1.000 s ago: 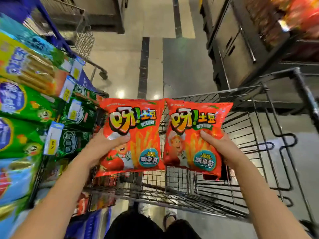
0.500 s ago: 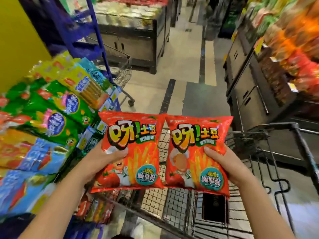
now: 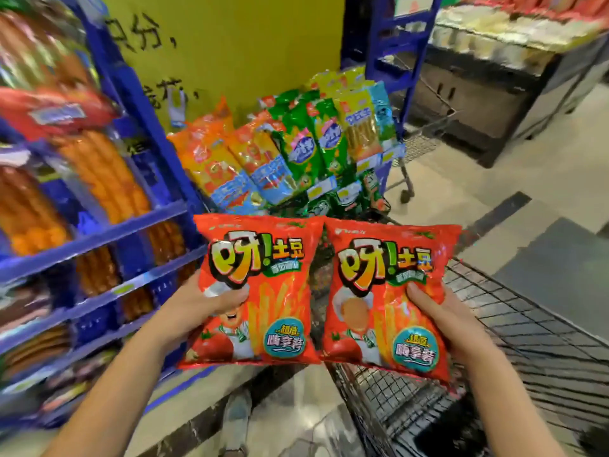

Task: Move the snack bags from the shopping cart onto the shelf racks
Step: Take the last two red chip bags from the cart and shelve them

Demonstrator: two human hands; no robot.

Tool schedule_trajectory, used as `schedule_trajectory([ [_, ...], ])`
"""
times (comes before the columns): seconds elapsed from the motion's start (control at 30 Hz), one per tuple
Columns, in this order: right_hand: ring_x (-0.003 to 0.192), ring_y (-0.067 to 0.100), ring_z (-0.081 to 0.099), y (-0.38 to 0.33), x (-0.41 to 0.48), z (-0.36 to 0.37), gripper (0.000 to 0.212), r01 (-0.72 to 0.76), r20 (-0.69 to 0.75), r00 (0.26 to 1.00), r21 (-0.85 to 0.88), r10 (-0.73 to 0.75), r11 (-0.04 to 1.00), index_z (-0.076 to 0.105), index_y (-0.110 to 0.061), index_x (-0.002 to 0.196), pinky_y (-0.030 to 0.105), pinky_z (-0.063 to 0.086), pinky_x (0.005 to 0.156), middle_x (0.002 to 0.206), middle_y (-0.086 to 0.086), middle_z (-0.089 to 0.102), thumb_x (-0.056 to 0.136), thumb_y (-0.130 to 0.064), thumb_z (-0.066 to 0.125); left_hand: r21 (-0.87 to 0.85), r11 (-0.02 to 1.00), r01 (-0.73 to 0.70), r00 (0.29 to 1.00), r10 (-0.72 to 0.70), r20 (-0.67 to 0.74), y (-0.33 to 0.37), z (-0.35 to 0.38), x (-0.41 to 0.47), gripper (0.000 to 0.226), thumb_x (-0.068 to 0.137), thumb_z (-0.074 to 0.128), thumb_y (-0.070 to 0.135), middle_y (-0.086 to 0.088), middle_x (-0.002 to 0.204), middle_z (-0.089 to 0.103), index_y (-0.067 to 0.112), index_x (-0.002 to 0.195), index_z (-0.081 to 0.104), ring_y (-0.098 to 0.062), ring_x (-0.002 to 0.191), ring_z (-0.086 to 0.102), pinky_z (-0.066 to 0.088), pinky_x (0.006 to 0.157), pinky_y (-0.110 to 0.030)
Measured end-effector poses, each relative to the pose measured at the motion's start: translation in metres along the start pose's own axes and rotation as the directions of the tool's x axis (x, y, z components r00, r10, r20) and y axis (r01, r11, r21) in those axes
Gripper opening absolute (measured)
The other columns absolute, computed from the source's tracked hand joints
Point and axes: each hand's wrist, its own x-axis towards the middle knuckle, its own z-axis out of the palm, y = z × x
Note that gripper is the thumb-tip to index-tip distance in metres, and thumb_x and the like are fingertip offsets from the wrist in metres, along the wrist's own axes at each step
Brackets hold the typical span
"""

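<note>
Bag [image 3: 260,285] gripped by left hand [image 3: 197,305], second bag [image 3: 389,298] by right hand [image 3: 441,318] | racks [image 3: 108,232] now faced, left of hands | shelving judged next

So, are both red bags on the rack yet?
No, the left hand grips the left bag, the right hand the right bag, short of the rack.

The left hand [image 3: 194,308] and the right hand [image 3: 445,319] are bare. The left forearm [image 3: 112,390] and the right forearm [image 3: 504,394] are also uncovered down to the near edge.
</note>
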Motion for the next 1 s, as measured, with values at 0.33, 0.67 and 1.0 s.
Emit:
schedule_trajectory([
  [0.33,0.100,0.032,0.076,-0.002,-0.002,0.202,0.091,0.030,0.404,0.914,-0.179,0.045,0.983,0.063,-0.024,0.125,0.049,0.057,0.094,0.111,0.007,0.078,0.050,-0.065,0.093,-0.092,0.993,-0.072,0.861,0.015,-0.508,-0.060,-0.120,-0.209,0.056,0.079,0.086,0.016,0.002,0.123,0.076,0.026,0.130,0.067,-0.019,0.113,0.072,0.056,0.097,-0.043],
  [0.67,0.093,0.031,0.076,0.072,-0.130,0.465,0.044,-0.013,0.736,0.649,-0.242,0.192,0.970,0.064,-0.016,0.124,0.042,0.064,0.078,0.113,0.016,0.076,0.082,-0.030,0.071,-0.264,0.944,-0.200,0.561,-0.111,-0.821,-0.163,-0.205,-0.488,0.060,0.081,0.087,0.011,-0.005,0.124,0.075,0.020,0.134,0.063,-0.027,0.113,0.072,0.060,0.091,-0.040],
  [1.0,0.096,0.032,0.076,0.140,-0.281,0.691,0.039,0.088,0.895,0.279,-0.384,0.347,0.919,0.062,-0.019,0.126,0.037,0.063,0.072,0.115,0.014,0.076,0.088,-0.025,0.066,-0.256,0.915,-0.311,0.207,-0.197,-0.958,-0.224,-0.227,-0.722,0.049,0.088,0.075,0.013,-0.002,0.123,0.076,0.024,0.134,0.062,-0.026,0.110,0.074,0.062,0.087,-0.036],
])
